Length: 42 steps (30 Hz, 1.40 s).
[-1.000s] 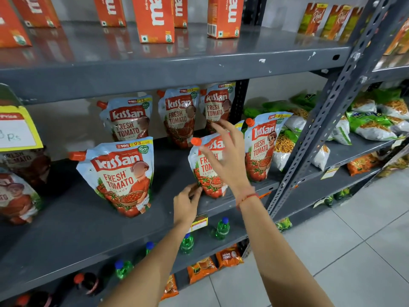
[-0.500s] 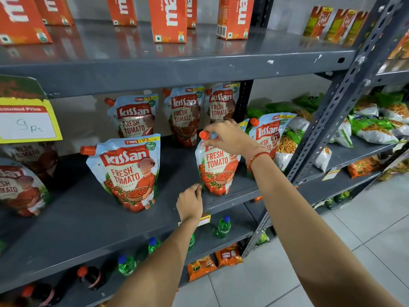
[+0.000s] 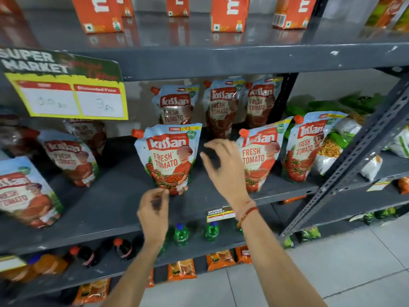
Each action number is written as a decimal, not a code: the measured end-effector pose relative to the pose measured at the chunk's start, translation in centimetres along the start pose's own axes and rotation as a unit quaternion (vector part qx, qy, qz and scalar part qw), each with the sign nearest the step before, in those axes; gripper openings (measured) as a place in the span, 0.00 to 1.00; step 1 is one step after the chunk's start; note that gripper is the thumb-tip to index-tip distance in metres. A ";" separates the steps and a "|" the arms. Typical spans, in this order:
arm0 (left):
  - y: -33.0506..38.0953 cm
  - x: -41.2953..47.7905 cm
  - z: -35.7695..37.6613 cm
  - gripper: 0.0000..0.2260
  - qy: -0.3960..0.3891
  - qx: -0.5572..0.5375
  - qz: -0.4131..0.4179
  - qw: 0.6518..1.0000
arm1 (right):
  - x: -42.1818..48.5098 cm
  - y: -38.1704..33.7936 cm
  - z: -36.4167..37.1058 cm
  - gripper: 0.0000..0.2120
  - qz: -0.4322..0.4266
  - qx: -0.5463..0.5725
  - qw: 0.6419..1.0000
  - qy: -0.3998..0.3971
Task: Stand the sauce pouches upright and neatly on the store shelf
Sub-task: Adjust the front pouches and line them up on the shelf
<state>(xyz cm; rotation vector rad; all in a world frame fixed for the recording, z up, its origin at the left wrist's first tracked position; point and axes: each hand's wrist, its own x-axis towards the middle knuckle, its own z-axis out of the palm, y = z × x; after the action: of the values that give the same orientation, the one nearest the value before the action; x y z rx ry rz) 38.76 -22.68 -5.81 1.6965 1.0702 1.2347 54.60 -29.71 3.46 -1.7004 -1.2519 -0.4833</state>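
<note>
Far-left pouch [image 3: 26, 191]: we see it at the picture's left edge, near the shelf's front, leaning back, label blurred.
Price sign [image 3: 66, 85]: it hangs from the upper shelf's edge, yellow-framed, with two white boxes of handwriting we cannot read.
Second pouch [image 3: 70, 159]: it stands further in, tilted to the right, with another dim pouch just behind it.
Middle shelf [image 3: 106, 209]: grey metal; it carries all the Kissan tomato pouches, in a front row and a back row.
Left hand [image 3: 155, 214]: we see it low, in front of the shelf's edge, fingers curled loosely together, holding nothing; its fingertips sit just below the base of the centre pouch, and blur hides whether they touch.
Centre pouch [image 3: 170, 158]: upright, label facing us, orange cap at its top left corner, free of both hands.
Back-row pouches [image 3: 221, 105]: three stand in shadow against the rear of the shelf.
Right hand [image 3: 223, 167]: spread wide and empty, raised between the centre pouch and the next one, a red thread at the wrist.
Fourth pouch [image 3: 259, 156]: it stands just right of the right hand, leaning slightly right.
Fifth pouch [image 3: 307, 147]: beside the fourth, near the grey upright post [image 3: 354, 151].
Juice cartons [image 3: 228, 14]: orange, on the shelf above.
</note>
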 end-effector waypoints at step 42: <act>-0.7 1.8 2.1 0.28 -0.247 0.078 -0.056 0.964 | -8.4 4.6 4.0 0.31 0.373 0.256 0.881 -0.142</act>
<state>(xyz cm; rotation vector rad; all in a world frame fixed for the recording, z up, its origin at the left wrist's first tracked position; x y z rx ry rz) 40.98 -20.94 -6.33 1.8990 0.9544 0.6145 54.46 -30.86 -6.88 -1.6494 -0.7170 0.5353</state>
